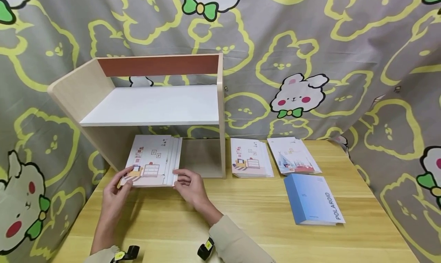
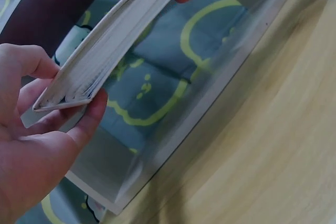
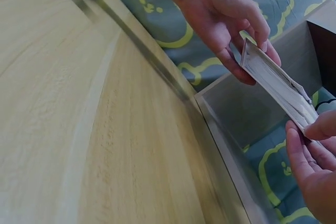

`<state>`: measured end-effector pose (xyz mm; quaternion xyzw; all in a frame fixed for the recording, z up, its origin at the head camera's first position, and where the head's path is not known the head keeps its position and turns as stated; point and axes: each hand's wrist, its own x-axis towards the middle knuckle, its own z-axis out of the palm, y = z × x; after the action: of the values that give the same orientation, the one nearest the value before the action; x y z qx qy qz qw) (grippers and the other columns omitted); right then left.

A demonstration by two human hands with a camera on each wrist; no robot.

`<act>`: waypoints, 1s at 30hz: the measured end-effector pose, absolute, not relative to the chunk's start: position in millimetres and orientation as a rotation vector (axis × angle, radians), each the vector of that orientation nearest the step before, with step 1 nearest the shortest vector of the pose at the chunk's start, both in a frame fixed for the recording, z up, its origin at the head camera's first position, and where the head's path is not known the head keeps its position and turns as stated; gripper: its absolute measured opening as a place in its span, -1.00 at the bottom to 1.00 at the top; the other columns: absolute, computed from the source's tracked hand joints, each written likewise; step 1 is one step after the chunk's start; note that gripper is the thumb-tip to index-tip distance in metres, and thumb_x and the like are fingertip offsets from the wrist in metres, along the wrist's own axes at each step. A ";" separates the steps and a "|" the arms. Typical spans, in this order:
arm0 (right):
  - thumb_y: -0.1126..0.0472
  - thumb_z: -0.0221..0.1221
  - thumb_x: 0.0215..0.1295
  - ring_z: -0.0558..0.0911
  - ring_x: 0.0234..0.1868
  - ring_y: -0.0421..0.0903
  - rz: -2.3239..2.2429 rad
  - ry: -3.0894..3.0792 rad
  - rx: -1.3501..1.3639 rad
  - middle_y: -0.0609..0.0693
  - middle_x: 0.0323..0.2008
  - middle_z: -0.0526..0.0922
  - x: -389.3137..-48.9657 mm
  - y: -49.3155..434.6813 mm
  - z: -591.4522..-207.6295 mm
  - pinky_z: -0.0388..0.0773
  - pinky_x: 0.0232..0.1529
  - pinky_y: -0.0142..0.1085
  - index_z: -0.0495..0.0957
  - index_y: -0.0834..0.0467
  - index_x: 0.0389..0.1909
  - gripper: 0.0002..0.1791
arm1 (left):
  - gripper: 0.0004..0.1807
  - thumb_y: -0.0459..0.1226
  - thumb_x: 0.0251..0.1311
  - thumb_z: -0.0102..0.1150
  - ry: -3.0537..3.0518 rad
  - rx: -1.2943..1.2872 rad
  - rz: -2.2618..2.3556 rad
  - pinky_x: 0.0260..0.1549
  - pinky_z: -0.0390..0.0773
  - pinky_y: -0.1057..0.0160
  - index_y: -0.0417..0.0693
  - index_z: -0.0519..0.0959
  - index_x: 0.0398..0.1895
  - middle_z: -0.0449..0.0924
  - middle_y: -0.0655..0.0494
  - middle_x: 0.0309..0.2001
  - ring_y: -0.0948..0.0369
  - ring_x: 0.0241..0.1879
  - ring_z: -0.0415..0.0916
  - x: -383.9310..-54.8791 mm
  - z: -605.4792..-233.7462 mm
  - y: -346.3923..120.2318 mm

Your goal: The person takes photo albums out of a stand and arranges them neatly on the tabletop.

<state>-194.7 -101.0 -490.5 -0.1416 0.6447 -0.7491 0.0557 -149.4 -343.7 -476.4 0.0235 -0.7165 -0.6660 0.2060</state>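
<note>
Both hands hold a thick, white-covered album (image 1: 151, 159) between them, printed with a drawing of a room. It is held tilted at the lower compartment of the shelf. At its left edge, my left hand (image 1: 115, 196) pinches the near corner between thumb and fingers. My right hand (image 1: 193, 186) grips the opposite edge near its lower corner. In the left wrist view, the album (image 2: 100, 51) shows its many page edges between the left thumb and fingers (image 2: 42, 61). The right wrist view shows the right hand (image 3: 320, 156) with its thumb on the album (image 3: 278, 87).
A two-tier shelf (image 1: 149, 106) stands on the wooden table (image 1: 248, 217), its side panel (image 1: 221, 113) between the held album and the others. Right of it lie a matching album (image 1: 249, 157), a tent-print album (image 1: 293, 156) and a blue POLAROID album (image 1: 313, 198). A patterned curtain (image 1: 248, 37) hangs behind.
</note>
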 end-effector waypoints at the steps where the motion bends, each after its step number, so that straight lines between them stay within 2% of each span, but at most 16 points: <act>1: 0.53 0.20 0.25 0.74 -0.37 -0.19 -2.274 1.956 -0.434 0.04 -0.29 0.78 -194.2 -100.1 -490.0 0.72 -0.24 -0.36 0.72 0.19 0.00 -0.64 | -0.57 -0.54 0.43 0.02 -1.996 0.059 -1.861 -0.38 0.58 0.54 -0.39 0.45 0.34 0.35 0.02 0.29 0.37 -0.25 0.51 -149.2 -475.4 -343.6; 6: 0.52 0.20 0.26 0.77 -0.32 -0.05 -2.275 1.951 -0.466 0.07 -0.28 0.78 -192.1 -94.6 -488.0 0.72 -0.22 -0.35 0.70 0.19 0.04 -0.63 | -0.54 -0.58 0.41 0.00 -1.989 0.016 -1.894 -0.33 0.61 0.52 -0.39 0.43 0.36 0.29 -0.01 0.31 0.36 -0.20 0.55 -146.0 -474.0 -342.5; 10: 0.51 0.23 0.26 0.76 -0.22 0.05 -2.260 1.957 -0.512 0.11 -0.25 0.75 -190.7 -88.8 -488.1 0.71 -0.18 -0.36 0.66 0.19 0.09 -0.60 | -0.53 -0.61 0.38 0.01 -1.992 0.009 -1.891 -0.41 0.58 0.53 -0.39 0.44 0.35 0.31 0.01 0.28 0.36 -0.29 0.59 -143.0 -474.4 -340.6; 13: 0.52 0.23 0.23 0.72 -0.14 0.02 -2.250 1.971 -0.539 0.14 -0.21 0.73 -191.1 -84.1 -488.1 0.68 -0.11 -0.38 0.63 0.19 0.13 -0.56 | -0.53 -0.62 0.36 0.03 -2.012 0.009 -1.866 -0.56 0.48 0.55 -0.38 0.46 0.33 0.36 0.03 0.24 0.39 -0.43 0.55 -141.5 -474.5 -338.5; 16: 0.52 0.22 0.22 0.67 -0.09 -0.03 -2.242 1.979 -0.547 0.15 -0.15 0.70 -193.1 -79.6 -487.6 0.66 -0.07 -0.38 0.61 0.17 0.17 -0.52 | -0.51 -0.64 0.34 0.05 -2.022 -0.016 -1.854 -0.61 0.42 0.55 -0.39 0.46 0.33 0.41 0.02 0.20 0.40 -0.49 0.50 -140.1 -473.7 -336.3; 22: 0.53 0.16 0.21 0.61 -0.09 -0.08 -2.217 1.932 -0.530 0.09 0.03 0.62 -198.3 -70.1 -483.6 0.64 -0.16 -0.39 0.55 0.05 0.26 -0.40 | -0.46 -0.70 0.25 0.07 -2.055 -0.065 -1.842 -0.72 0.32 0.44 -0.37 0.47 0.32 0.49 0.03 0.12 0.39 -0.62 0.38 -135.8 -471.0 -332.6; 27: 0.52 0.13 0.21 0.60 -0.09 -0.07 -2.215 1.945 -0.535 0.11 0.01 0.62 -201.0 -65.5 -481.7 0.63 -0.17 -0.38 0.54 0.01 0.27 -0.38 | -0.45 -0.69 0.24 0.11 -2.081 -0.105 -1.838 -0.80 0.22 0.32 -0.35 0.48 0.32 0.53 0.05 0.04 0.42 -0.68 0.32 -133.3 -469.7 -330.5; 30: 0.52 0.12 0.23 0.60 -0.09 -0.07 -2.228 1.954 -0.542 0.09 -0.01 0.63 -202.0 -64.3 -481.0 0.63 -0.14 -0.36 0.54 0.01 0.27 -0.39 | -0.44 -0.71 0.22 0.10 -2.071 -0.175 -1.848 -0.80 0.22 0.36 -0.39 0.45 0.32 0.49 0.02 0.13 0.44 -0.64 0.32 -132.1 -469.1 -329.7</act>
<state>-202.0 -64.3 -481.0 -0.1797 0.6472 -0.7380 0.0645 -132.1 -329.7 -469.1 -0.0618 -0.7326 -0.6537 0.1793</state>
